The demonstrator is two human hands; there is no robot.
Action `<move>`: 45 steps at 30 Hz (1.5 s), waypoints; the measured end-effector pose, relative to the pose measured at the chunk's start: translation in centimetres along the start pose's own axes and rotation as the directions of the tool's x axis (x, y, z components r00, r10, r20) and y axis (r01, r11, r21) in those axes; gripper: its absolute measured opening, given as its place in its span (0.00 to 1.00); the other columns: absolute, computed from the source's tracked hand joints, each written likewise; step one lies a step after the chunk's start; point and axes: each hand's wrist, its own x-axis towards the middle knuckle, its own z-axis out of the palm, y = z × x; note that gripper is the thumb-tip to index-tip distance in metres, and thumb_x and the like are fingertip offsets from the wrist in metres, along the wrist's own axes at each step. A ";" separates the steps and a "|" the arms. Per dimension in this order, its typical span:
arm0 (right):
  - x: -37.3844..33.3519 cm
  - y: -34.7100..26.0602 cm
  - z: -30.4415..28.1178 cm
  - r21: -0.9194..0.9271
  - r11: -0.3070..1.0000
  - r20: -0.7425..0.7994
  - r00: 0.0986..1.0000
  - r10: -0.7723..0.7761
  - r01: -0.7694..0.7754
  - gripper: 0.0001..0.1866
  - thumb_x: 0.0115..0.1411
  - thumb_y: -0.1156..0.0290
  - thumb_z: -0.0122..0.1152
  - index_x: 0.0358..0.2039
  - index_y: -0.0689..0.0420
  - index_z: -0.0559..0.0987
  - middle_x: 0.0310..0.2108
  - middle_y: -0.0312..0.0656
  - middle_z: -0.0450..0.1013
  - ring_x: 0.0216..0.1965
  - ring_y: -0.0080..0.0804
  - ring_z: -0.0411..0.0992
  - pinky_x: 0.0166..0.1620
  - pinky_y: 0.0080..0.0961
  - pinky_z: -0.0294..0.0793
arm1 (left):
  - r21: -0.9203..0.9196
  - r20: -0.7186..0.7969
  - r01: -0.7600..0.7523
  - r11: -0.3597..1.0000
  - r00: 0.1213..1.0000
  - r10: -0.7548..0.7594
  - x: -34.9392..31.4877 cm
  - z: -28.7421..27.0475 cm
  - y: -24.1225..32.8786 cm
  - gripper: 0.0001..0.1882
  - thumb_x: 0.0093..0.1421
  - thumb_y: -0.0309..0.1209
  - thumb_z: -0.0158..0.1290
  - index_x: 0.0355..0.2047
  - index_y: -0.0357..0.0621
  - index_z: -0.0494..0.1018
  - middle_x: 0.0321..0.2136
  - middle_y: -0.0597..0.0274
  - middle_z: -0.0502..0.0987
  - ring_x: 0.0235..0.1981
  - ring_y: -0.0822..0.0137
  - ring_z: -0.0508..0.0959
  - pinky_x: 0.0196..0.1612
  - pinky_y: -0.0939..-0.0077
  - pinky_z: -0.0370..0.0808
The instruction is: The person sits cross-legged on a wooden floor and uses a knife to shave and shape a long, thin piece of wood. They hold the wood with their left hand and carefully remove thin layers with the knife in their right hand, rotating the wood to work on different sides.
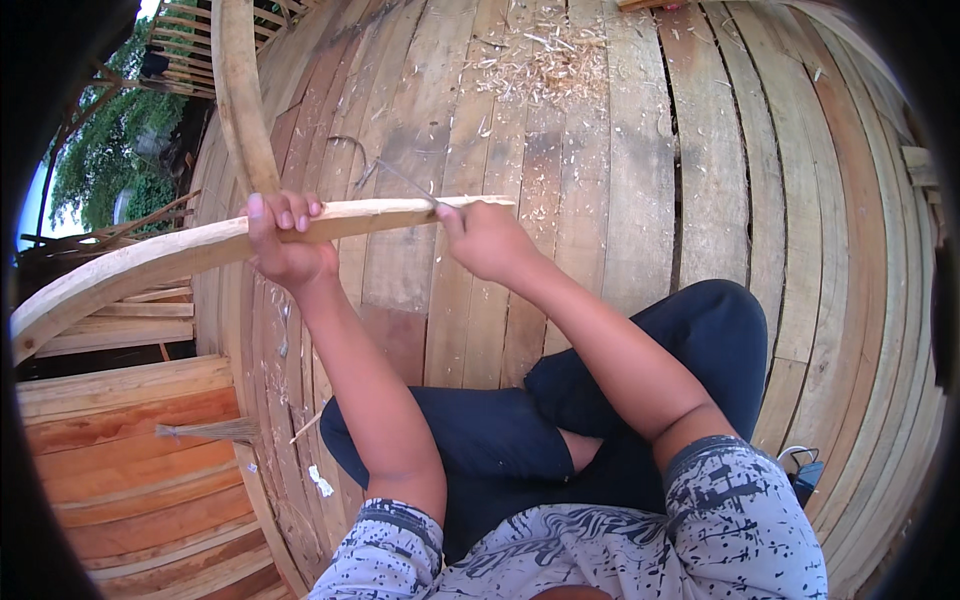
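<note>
while a long curved piece of pale wood point(150, 248) is gripped from below by the left hand point(288, 242), left of the frame's centre, a thin dark tool point(408, 181) is held in the closed right hand point(487, 240), just above the centre. the tool's handle is mostly hidden by the fist, and its exact kind cannot be told. the wood is stretched from the left edge to the upper middle, where its narrow end is met by the right hand. a plank floor point(625, 225) is seen beneath, with wood shavings point(550, 65) heaped at the top. crossed legs in dark trousers point(470, 425) are shown at lower centre; a white scrap point(320, 481) is seen at lower left.
</note>
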 end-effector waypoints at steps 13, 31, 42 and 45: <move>0.5 1.7 2.1 0.154 0.988 -0.164 0.986 -0.005 0.030 0.30 0.70 0.56 0.42 0.24 0.71 0.77 0.23 0.66 0.73 0.29 0.64 0.74 0.38 0.52 0.71 | 0.000 -0.072 -0.028 1.000 0.997 0.028 -0.2 1.8 -0.1 0.16 0.62 0.35 0.55 0.21 0.52 0.60 0.17 0.71 0.60 0.19 0.75 0.62 0.29 0.73 0.66; -0.1 0.9 1.1 0.139 0.985 -0.206 0.975 -0.077 0.107 0.30 0.70 0.55 0.41 0.26 0.70 0.78 0.22 0.64 0.73 0.30 0.63 0.74 0.39 0.49 0.72 | 0.001 -0.074 -0.058 0.998 0.996 0.058 -0.2 3.8 -0.5 0.11 0.60 0.30 0.56 0.27 0.48 0.63 0.17 0.68 0.62 0.18 0.74 0.64 0.26 0.73 0.67; 0.8 2.7 1.3 0.202 0.979 -0.176 0.982 0.063 -0.027 0.30 0.70 0.55 0.40 0.27 0.70 0.79 0.26 0.65 0.75 0.32 0.64 0.75 0.42 0.51 0.73 | 0.012 -0.077 -0.066 0.998 0.995 0.066 -0.1 5.2 -0.6 0.12 0.59 0.29 0.57 0.28 0.48 0.63 0.17 0.67 0.63 0.18 0.74 0.64 0.26 0.73 0.67; -0.6 1.0 0.0 0.142 0.968 -0.237 0.957 -0.169 0.206 0.28 0.70 0.56 0.41 0.29 0.69 0.79 0.26 0.64 0.75 0.32 0.64 0.75 0.41 0.51 0.73 | 0.008 -0.074 -0.074 0.997 0.995 0.074 -0.6 5.4 -0.5 0.11 0.59 0.29 0.57 0.28 0.48 0.63 0.17 0.67 0.63 0.18 0.74 0.64 0.26 0.73 0.67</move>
